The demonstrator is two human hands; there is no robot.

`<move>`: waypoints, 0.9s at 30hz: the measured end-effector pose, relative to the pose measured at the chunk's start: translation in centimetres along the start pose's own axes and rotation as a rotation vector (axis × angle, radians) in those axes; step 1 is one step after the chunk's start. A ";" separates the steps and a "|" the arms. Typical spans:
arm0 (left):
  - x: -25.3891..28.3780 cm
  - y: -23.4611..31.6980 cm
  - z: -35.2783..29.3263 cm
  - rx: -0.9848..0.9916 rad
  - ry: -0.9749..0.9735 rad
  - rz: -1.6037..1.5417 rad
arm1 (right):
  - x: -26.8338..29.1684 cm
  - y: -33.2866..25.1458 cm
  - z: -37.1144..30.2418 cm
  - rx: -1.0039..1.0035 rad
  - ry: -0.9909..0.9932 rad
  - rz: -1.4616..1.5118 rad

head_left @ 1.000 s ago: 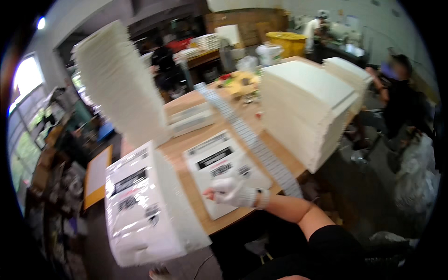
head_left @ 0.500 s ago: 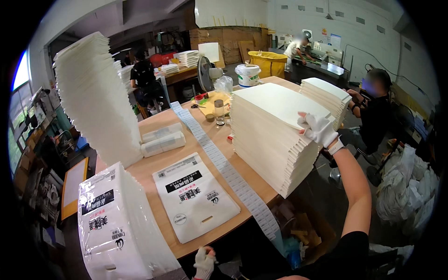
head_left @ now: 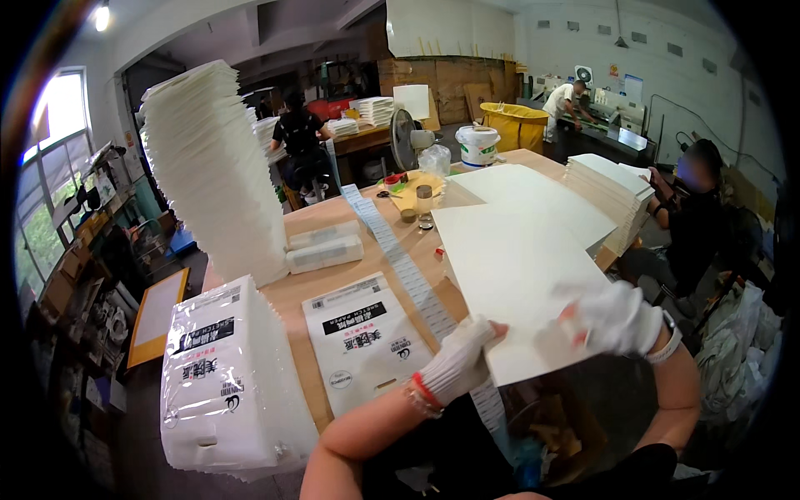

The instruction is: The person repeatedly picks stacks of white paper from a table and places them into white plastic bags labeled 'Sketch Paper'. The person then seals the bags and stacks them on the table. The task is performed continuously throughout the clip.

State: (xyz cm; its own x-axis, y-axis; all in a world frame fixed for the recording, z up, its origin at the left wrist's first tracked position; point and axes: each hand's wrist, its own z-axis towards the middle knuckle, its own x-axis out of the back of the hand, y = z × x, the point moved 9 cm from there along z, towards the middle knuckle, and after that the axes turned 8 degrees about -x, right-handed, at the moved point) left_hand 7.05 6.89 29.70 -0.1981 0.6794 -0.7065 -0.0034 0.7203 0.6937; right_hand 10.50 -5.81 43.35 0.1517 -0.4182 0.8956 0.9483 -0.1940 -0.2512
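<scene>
A large white sheet of paper (head_left: 510,265) is held tilted over the near side of the table. My left hand (head_left: 460,360), in a white knitted glove, is closed on its near left corner, with the thumb on top. At the sheet's near right part is my right hand (head_left: 618,321), gloved too and smeared by motion, so its grip cannot be made out. Behind the sheet, the big paper stack (head_left: 542,196) shows its top, while its front is mostly hidden. A printed plastic bag (head_left: 354,337) lies flat left of my left hand.
A strip of labels (head_left: 387,242) runs across the table (head_left: 283,312). On the left stand a tall paper stack (head_left: 208,175) and a pile of plastic bags (head_left: 221,375). A glass jar (head_left: 424,200) and white bucket (head_left: 477,147) are farther back. Another person (head_left: 687,208) sits at right.
My left hand has come up from the lower edge onto the sheet's corner. My right hand has moved nearer from the stack, and the sheet now lies out toward me. The view has turned left.
</scene>
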 end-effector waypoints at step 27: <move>35.4 -0.1 2.3 0.112 0.275 1.518 | -25.8 2.9 -6.3 -0.599 -0.104 0.323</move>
State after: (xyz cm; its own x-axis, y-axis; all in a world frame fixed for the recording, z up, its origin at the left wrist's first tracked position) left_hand 2.32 31.16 4.33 -0.1153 0.7205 0.6838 0.4293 -0.5846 0.6884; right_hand 7.63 -1.15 17.22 0.4554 -0.4558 0.7648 0.5382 -0.5433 -0.6443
